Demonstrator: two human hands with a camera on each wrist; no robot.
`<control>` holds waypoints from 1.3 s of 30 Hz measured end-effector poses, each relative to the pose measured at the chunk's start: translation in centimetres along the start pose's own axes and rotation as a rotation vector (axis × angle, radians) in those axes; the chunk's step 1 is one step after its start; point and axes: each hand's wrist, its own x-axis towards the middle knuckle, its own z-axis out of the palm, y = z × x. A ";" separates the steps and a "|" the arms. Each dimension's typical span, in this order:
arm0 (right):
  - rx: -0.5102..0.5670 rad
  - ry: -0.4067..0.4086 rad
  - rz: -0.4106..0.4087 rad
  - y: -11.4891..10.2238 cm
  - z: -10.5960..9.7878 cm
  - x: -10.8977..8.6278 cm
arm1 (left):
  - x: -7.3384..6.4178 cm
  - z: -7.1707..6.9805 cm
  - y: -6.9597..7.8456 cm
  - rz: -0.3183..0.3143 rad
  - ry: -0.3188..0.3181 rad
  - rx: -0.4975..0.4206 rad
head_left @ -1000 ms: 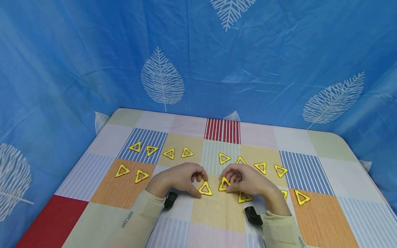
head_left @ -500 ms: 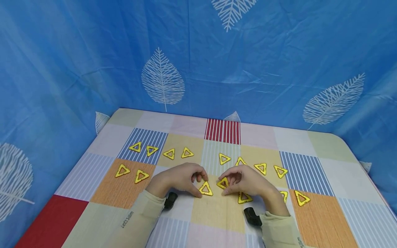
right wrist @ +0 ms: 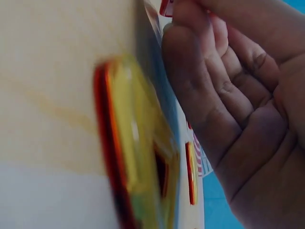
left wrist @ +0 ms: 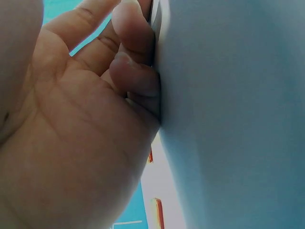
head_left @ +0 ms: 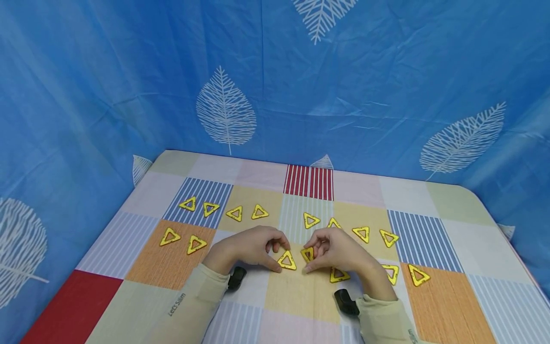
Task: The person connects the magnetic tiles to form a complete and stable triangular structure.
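My left hand (head_left: 258, 246) pinches a yellow triangular frame tile (head_left: 292, 261) between thumb and index finger, close over the cloth. In the left wrist view its palm (left wrist: 71, 119) shows and that tile is hidden. My right hand (head_left: 339, 248) pinches a second yellow triangle tile (head_left: 303, 255), tilted, with a small gap between it and the first. The right wrist view shows only a red corner of the held tile (right wrist: 166, 7) at the fingertips. Another triangle tile (right wrist: 126, 129) lies large in front of that camera, beneath the right hand.
Several more yellow triangle tiles lie loose on the patchwork cloth, some at the left (head_left: 196, 244), others at the right (head_left: 388, 237). One tile (head_left: 339, 274) lies right under the right wrist. A blue leaf-print curtain (head_left: 275, 95) hangs behind the table.
The right hand has turned its tile from facing up to a tilted pose and brought it slightly left. The left hand's tile has shifted a little to the right.
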 end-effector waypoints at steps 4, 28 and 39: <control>-0.013 -0.009 -0.015 -0.2 0.4 0.2 | 0.0 0.0 0.0 -0.006 0.005 0.004; -0.064 -0.002 -0.013 -1.4 2.4 1.1 | 0.0 0.0 0.0 0.020 0.027 0.031; -0.033 -0.013 -0.047 -1.4 2.6 1.1 | 0.0 0.2 -0.2 0.032 0.035 0.042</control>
